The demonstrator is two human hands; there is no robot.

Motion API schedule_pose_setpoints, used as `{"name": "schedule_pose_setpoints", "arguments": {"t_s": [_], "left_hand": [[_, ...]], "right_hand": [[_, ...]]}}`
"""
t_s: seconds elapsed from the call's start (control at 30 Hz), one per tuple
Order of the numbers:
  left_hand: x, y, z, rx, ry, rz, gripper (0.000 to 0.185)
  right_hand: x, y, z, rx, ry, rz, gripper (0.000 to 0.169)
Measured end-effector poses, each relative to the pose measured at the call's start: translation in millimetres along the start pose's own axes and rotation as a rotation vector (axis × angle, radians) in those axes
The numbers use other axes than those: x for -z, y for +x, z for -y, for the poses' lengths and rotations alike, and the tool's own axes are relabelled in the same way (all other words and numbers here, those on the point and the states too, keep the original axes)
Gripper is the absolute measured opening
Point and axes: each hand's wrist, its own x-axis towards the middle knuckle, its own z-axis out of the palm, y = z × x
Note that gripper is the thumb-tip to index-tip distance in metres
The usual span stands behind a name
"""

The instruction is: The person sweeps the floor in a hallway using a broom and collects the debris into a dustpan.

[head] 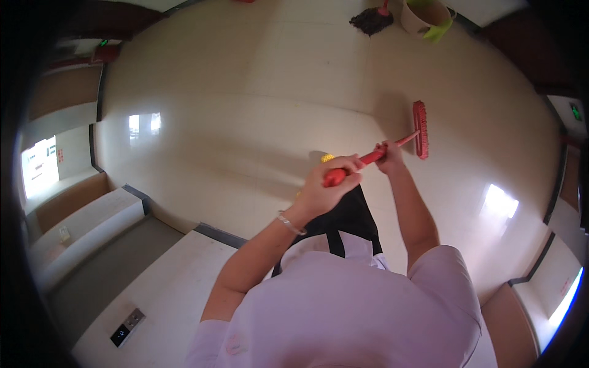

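A red long-handled push broom (pixel 421 130) slants away from me, its wide head over the tiled floor to the right of centre. My left hand (pixel 324 186) is closed round the rounded top end of the red handle, with a bracelet on that wrist. Lower on the same handle, my right hand (pixel 389 158) grips it between my left hand and the head. Below my hands a dark trouser leg and a bit of yellow footwear (pixel 327 158) show. Whether the bristles press on the floor I cannot tell.
A dark mop (pixel 372 21) with a red fitting lies on the floor (pixel 276 69) at the far side. Beside it stands a pale bucket (pixel 412 20) with a green cloth over its rim. An elevator panel (pixel 127 327) is on the wall at lower left, near a recessed doorway.
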Motion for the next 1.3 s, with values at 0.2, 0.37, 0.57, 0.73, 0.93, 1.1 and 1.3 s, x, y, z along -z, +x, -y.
{"name": "schedule_pose_setpoints", "arguments": {"t_s": [0.2,0.37,0.57,0.73,0.93,1.1,1.3], "left_hand": [[70.9,-19.7,1.5,-0.051,0.150,0.003,0.010],[108.2,-33.9,-82.5,-0.100,0.549,-0.007,0.009],[96.3,-59.4,-126.2,-0.149,0.695,-0.098,0.015],[90.7,-68.5,-116.7,-0.116,0.487,0.034,0.018],[42.7,-54.9,-25.6,-0.009,0.234,0.245,0.012],[80.9,-50.2,-34.0,-0.053,0.348,0.325,0.012],[168.0,-56.0,-101.8,-0.105,0.652,0.230,0.013]], "right_hand": [[-63.5,15.1,-69.0,-0.199,-0.099,0.189,0.005],[-179.7,-15.4,-151.9,-0.381,-0.067,0.407,0.007],[-196.5,-77.7,-152.7,-0.358,-0.155,0.579,0.009],[-117.5,-95.6,-113.5,-0.247,-0.046,0.449,0.013],[22.5,-40.5,-71.4,-0.261,-0.017,0.073,0.012],[5.7,-3.2,-126.5,-0.405,0.073,0.337,0.010],[-168.5,-31.5,-219.1,-0.407,0.097,0.305,0.009]]}}
